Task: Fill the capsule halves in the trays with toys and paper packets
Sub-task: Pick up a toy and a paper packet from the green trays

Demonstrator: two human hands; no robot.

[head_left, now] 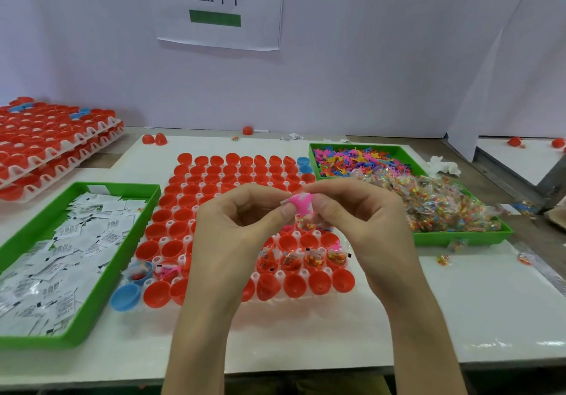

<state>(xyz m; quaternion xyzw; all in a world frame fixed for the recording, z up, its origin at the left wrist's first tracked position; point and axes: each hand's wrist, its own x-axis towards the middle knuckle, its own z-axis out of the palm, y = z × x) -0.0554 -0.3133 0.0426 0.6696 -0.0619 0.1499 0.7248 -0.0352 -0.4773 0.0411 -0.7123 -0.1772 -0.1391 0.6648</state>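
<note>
Above the tray of red capsule halves, the left hand and right hand together pinch a pink toy (a clear candy packet dangling beneath).

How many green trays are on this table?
2. The left green tray holds white paper packets. The right green tray holds colourful toys and small clear bags. None appears to be hidden.

Pale wall, paper sign, white tabletop.
</note>
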